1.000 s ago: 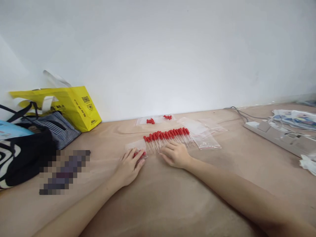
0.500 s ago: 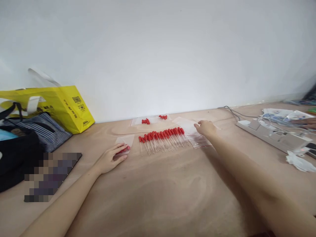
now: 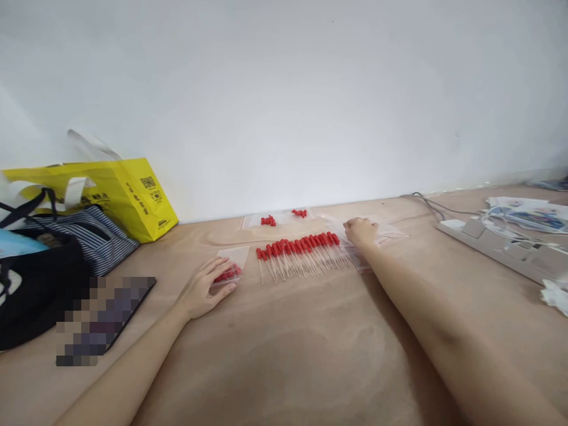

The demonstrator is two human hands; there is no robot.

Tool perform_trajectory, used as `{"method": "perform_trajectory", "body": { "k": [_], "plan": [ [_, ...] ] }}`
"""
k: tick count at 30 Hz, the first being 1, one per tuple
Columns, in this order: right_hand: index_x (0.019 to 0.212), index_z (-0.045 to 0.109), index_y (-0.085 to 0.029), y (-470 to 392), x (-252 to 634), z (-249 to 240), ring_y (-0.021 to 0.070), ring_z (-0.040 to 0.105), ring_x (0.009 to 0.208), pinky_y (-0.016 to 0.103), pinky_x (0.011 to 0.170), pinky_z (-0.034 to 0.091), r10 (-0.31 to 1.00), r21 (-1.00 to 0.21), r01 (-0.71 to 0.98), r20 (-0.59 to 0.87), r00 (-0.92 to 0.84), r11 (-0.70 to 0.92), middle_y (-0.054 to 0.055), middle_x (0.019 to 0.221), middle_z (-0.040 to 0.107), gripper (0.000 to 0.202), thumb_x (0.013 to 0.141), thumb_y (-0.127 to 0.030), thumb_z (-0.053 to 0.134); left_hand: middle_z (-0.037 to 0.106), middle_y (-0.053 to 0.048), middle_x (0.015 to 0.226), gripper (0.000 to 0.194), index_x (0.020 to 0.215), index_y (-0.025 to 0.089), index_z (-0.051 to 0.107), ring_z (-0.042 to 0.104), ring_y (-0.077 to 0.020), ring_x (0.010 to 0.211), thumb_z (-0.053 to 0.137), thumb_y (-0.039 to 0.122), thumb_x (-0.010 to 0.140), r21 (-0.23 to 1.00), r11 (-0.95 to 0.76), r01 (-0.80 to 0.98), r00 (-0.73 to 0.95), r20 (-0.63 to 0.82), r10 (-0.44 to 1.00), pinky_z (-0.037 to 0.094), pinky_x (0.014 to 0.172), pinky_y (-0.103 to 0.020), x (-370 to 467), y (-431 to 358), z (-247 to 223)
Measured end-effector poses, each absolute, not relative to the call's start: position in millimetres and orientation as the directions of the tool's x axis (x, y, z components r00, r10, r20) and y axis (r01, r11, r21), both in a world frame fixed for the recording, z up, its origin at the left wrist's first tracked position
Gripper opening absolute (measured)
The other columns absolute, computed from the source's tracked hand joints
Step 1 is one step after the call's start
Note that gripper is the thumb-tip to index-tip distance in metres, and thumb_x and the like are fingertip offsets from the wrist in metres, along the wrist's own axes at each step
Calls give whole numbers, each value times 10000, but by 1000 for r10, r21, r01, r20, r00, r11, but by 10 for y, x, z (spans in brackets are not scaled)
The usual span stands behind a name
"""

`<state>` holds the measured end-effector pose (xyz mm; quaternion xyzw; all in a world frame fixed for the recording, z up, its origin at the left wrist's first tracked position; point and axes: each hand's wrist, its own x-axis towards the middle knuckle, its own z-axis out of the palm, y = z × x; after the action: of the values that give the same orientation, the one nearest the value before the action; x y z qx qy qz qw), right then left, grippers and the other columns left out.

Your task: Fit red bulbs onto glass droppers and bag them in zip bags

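Observation:
My left hand (image 3: 207, 289) lies with its fingers spread over a small clear zip bag (image 3: 238, 255), left of the row of sticks. Small red pieces (image 3: 231, 272) show in that bag beside my fingertips. My right hand (image 3: 361, 229) is at the far right end of the row, fingers curled down on clear plastic zip bags (image 3: 388, 229); the fingertips are hidden. Between my hands lies a slanting row of thin pale sticks with red tips (image 3: 306, 248), tips pointing away from me.
Two small heaps of red pieces (image 3: 268, 220) lie on clear plastic by the wall. At left are a yellow bag (image 3: 153, 207), a striped pouch (image 3: 104, 236), a black bag (image 3: 48, 296) and a blurred flat dark object (image 3: 106, 319). A white power strip (image 3: 501, 248) with cables stands right.
My right hand has moved left towards the sticks and its fingers have curled on the plastic. My left fingers have shifted, showing more red pieces. The view has turned slightly.

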<state>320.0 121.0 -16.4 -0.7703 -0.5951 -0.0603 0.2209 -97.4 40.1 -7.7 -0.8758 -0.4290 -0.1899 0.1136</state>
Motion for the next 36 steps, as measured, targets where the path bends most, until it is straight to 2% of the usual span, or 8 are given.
{"method": "perform_trajectory", "body": {
  "k": [5, 8, 11, 17, 22, 28, 31, 36],
  "plan": [
    [963, 600, -190, 942, 2984, -5, 144, 540, 842, 258, 743, 391, 842, -375, 905, 539, 37, 201, 58, 952, 605, 301, 857, -245, 324, 487, -124, 1177, 510, 1239, 177, 340, 436, -271, 1115, 461, 388, 791, -31, -542, 840, 442, 619, 649, 374, 909, -445, -856, 382, -58],
    [870, 596, -180, 602, 2789, -55, 136, 559, 773, 247, 691, 430, 681, -397, 648, 682, -265, 650, 47, 829, 618, 212, 820, -214, 393, 475, -132, 1183, 583, 1277, 171, 270, 447, -271, 1109, 494, 370, 777, 20, -538, 843, 388, 671, 632, 376, 912, -432, -727, 336, -66],
    [870, 581, -190, 275, 2601, -161, 127, 569, 787, 247, 692, 453, 536, -337, 434, 670, -514, 836, 44, 844, 617, 208, 779, -110, 412, 442, -150, 1220, 732, 1322, 150, 162, 458, -272, 1104, 535, 402, 744, 72, -600, 797, 433, 624, 651, 385, 917, -421, -588, 233, -74],
    [953, 577, -180, 132, 2383, -318, 136, 548, 923, 273, 794, 447, 498, -278, 417, 563, -660, 866, 55, 1038, 584, 342, 733, -3, 384, 368, -93, 1327, 579, 1304, 234, 271, 281, -284, 1240, 497, 303, 776, -95, -878, 469, 824, 404, 396, 286, 988, -474, -224, -83, 43],
    [1031, 557, -188, 186, 2429, -373, 171, 529, 906, 327, 777, 442, 563, -262, 571, 693, -450, 778, 76, 979, 579, 382, 719, -22, 414, 445, -17, 1281, 486, 1263, 289, 360, 357, -208, 1210, 406, 174, 793, 95, -954, 285, 948, 121, 295, 307, 995, -431, 39, -289, 152],
    [985, 569, -207, 90, 2586, -381, 167, 533, 798, 320, 719, 442, 594, -309, 600, 721, -358, 738, 58, 878, 577, 311, 723, -77, 464, 664, -52, 899, 259, 1005, 214, 588, 602, -178, 819, 458, 260, 786, 22, -916, 400, 845, 377, 379, 399, 888, -413, 43, -476, -21],
    [956, 578, -208, 85, 2587, -379, 155, 535, 773, 301, 700, 446, 598, -352, 565, 727, -337, 746, 53, 854, 575, 276, 738, -87, 460, 622, -9, 598, 174, 852, 214, 623, 557, -148, 599, 482, 285, 779, -5, -888, 460, 781, 477, 402, 428, 791, -402, 79, -525, -27],
    [903, 586, -184, 79, 2537, -359, 142, 532, 730, 274, 660, 444, 595, -383, 511, 721, -355, 770, 52, 798, 577, 192, 770, -126, 461, 477, -103, 1236, 538, 1220, 203, 425, 409, -268, 1139, 487, 474, 759, 86, -917, 391, 884, 241, 400, 329, 932, -452, 252, -384, 110]
  ]
}}
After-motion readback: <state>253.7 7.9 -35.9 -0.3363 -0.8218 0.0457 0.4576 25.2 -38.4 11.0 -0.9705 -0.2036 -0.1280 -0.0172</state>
